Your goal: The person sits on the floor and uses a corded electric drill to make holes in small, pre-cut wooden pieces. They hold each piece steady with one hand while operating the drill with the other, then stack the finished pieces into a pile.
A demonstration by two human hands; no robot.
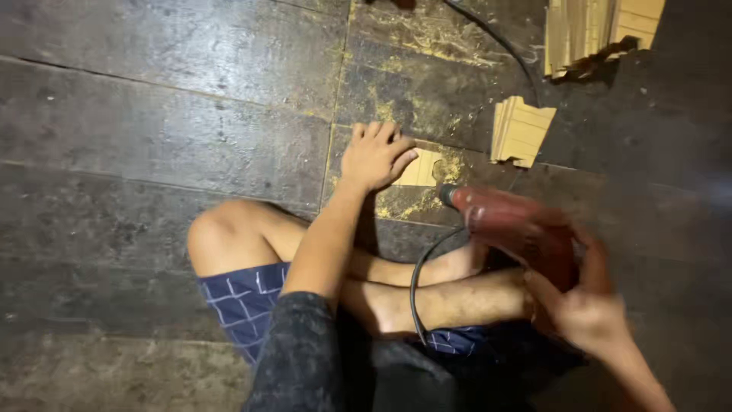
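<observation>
The person sits cross-legged on the dark plank floor [152, 130], which is dusted with yellow sawdust toward its far edge. The left hand [375, 155] lies flat, fingers spread, pressing a small pale wooden piece [424, 168] against the boards just in front of the knees; nothing is gripped there, the palm only bears down. The right hand [583, 305] has its grip wrapped around the handle of a red electric drill [518, 229], whose nose points at the free edge of the wooden piece, very close to the left fingertips. The drill is blurred, so I cannot tell whether the bit touches the wood. Its black cord [418, 286] loops across the bare shins and runs off toward the far edge of the floor. A short stack of cut wooden pieces [521, 131] sits just beyond the work, and a larger pile of wooden slats [595, 30] rests near the far right corner. What worries me is how near those fingers are to the bit: if the bit skates off the small piece, or the piece spins under the palm, the hand may be caught. The cord draped over the legs could snag and tug the tool off line, and loose sawdust under the wood might let it slide. Bare legs lie right beside the drill too
</observation>
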